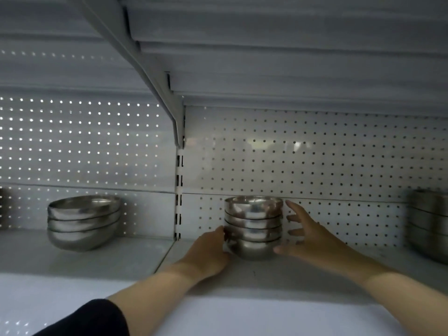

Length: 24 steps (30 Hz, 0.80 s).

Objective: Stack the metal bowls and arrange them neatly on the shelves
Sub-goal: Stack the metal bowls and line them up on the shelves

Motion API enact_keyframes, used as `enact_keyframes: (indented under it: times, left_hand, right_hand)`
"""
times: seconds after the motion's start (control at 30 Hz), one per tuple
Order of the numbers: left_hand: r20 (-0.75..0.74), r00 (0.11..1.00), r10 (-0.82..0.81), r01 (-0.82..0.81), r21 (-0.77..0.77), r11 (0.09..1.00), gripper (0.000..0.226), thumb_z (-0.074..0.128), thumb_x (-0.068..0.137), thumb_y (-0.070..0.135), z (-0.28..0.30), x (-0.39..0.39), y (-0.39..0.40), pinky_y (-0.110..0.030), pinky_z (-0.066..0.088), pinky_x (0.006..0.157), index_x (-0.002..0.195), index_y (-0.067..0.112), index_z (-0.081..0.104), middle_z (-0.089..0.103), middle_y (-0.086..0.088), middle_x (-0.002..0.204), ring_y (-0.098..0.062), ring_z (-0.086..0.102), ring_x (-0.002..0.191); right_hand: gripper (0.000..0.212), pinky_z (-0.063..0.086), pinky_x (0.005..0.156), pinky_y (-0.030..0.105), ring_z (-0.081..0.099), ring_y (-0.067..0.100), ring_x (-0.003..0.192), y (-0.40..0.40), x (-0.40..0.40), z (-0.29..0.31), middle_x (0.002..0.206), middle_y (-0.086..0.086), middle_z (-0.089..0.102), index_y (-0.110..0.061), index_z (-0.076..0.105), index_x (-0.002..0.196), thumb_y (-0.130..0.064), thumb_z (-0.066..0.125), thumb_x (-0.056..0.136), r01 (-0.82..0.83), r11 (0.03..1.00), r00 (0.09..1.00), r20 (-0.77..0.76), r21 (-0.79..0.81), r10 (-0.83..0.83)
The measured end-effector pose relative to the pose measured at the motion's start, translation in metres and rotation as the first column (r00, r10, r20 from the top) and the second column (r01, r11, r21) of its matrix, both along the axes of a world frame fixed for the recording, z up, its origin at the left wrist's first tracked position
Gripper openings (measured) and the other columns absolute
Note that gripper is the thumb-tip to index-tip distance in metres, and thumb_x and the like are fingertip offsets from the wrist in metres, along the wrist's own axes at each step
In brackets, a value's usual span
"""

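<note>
A stack of several small metal bowls (253,226) stands on the white shelf (278,275), close to the pegboard back wall. My left hand (208,251) touches the lower left side of the stack, its fingers against the bottom bowls. My right hand (305,234) hovers just right of the stack with fingers spread and straight, only the thumb near the lowest bowl. A stack of three wider metal bowls (83,221) sits on the neighbouring shelf section to the left. Another bowl stack (429,224) shows at the right edge, blurred.
A slotted upright post (179,197) divides the two shelf sections. The shelf above (266,57) overhangs low, with a slanted bracket (155,76). The pegboard wall (315,161) closes the back. Bare shelf lies between the stacks.
</note>
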<state>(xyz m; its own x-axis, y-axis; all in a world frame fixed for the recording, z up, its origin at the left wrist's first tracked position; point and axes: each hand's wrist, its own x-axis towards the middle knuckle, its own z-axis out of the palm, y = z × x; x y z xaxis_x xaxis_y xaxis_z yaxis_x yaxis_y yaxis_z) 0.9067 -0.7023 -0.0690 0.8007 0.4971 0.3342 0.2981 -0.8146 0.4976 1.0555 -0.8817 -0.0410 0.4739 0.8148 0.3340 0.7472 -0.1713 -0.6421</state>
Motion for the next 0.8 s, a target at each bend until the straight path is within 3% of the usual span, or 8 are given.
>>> enact_keyframes:
  times: [0.1,0.2,0.4,0.53,0.8]
  left_hand:
    - [0.009,1.0,-0.026,0.026,-0.013,1.0,0.032,0.047,0.092,0.029,-0.003,0.001,0.003,-0.019,0.037,0.086,0.124,0.023,0.047,0.059,0.002,0.124,-0.013,0.055,0.111]
    - [0.02,0.999,-0.03,0.03,-0.004,1.0,0.036,0.051,0.089,0.028,-0.003,0.0,0.005,-0.02,0.038,0.088,0.124,0.021,0.049,0.058,0.001,0.124,-0.014,0.054,0.112]
    - [0.04,0.998,-0.051,0.053,-0.037,0.998,0.04,0.063,0.081,0.032,-0.005,-0.001,0.006,-0.019,0.039,0.085,0.119,0.024,0.052,0.06,0.006,0.114,-0.01,0.055,0.105]
    - [0.071,0.996,-0.05,0.054,-0.056,0.997,0.048,0.071,0.074,0.038,-0.004,-0.001,0.005,-0.015,0.037,0.077,0.116,0.025,0.054,0.06,0.009,0.104,-0.004,0.054,0.093]
    - [0.116,0.993,-0.009,0.009,0.002,1.0,0.044,0.075,0.07,0.033,-0.005,0.0,0.003,-0.017,0.04,0.075,0.109,0.021,0.059,0.065,0.002,0.102,-0.011,0.059,0.091]
  right_hand:
    - [0.095,0.04,0.079,0.011,0.046,-0.015,0.097,0.002,-0.004,-0.008,0.109,-0.041,0.034,-0.076,0.005,0.113,-0.054,0.08,0.058,-0.038,0.999,0.999,-0.038,0.003,0.038]
    - [0.096,0.043,0.087,0.019,0.05,-0.01,0.101,0.006,-0.007,-0.01,0.11,-0.037,0.04,-0.066,0.01,0.125,-0.052,0.079,0.061,-0.034,0.997,0.997,-0.065,0.067,0.038]
    - [0.086,0.044,0.071,0.007,0.056,-0.015,0.093,0.011,-0.012,-0.014,0.11,-0.031,0.05,-0.055,0.021,0.129,-0.042,0.08,0.068,-0.017,0.986,0.993,-0.115,0.167,0.037]
    - [0.084,0.044,0.091,0.025,0.057,0.002,0.106,0.014,-0.013,-0.02,0.113,-0.024,0.052,-0.05,0.025,0.133,-0.039,0.079,0.07,0.007,0.982,0.988,-0.152,0.189,0.022]
    - [0.073,0.043,0.092,0.028,0.058,0.011,0.108,0.021,-0.015,-0.024,0.112,-0.017,0.054,-0.052,0.034,0.119,-0.028,0.081,0.068,0.057,0.956,0.971,-0.238,0.289,0.014]
